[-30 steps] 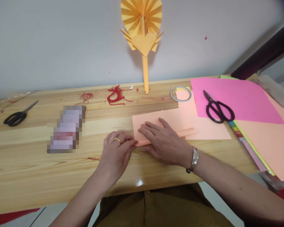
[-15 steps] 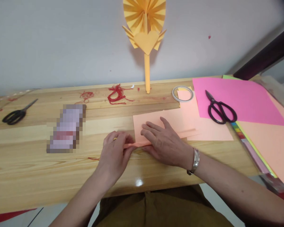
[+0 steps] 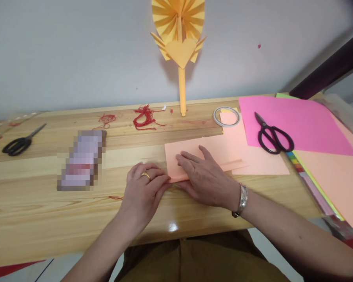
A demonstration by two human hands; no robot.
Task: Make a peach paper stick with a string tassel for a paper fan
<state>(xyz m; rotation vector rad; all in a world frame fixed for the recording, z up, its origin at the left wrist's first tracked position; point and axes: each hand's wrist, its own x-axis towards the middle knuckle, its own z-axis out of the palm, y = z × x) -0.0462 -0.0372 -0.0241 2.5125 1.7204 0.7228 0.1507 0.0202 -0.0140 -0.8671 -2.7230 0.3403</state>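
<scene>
A peach sheet of paper [image 3: 172, 156] lies on the wooden table, its near edge folded or rolled into a narrow strip. My left hand [image 3: 144, 188], with a gold ring on one finger, pinches the left end of that strip between thumb and fingertips. Spread fingers of my right hand [image 3: 201, 176] lie over the sheet and press it down, while the thumb is at the near side of the strip. The sheet's right part, beyond my right hand, shows a narrow raised edge.
Black-handled scissors [image 3: 275, 137] rest on pink paper [image 3: 300, 123] at right, near a tape roll [image 3: 214, 116]. Other scissors [image 3: 20, 145] and a pixelated flat object [image 3: 84, 160] lie left. Red threads [image 3: 144, 119] are at the back; a yellow paper fan [image 3: 181, 55] leans on the wall.
My left fingers have shifted along the strip, from holding a protruding strip end to pinching at the sheet's left corner. My right hand stays almost still.
</scene>
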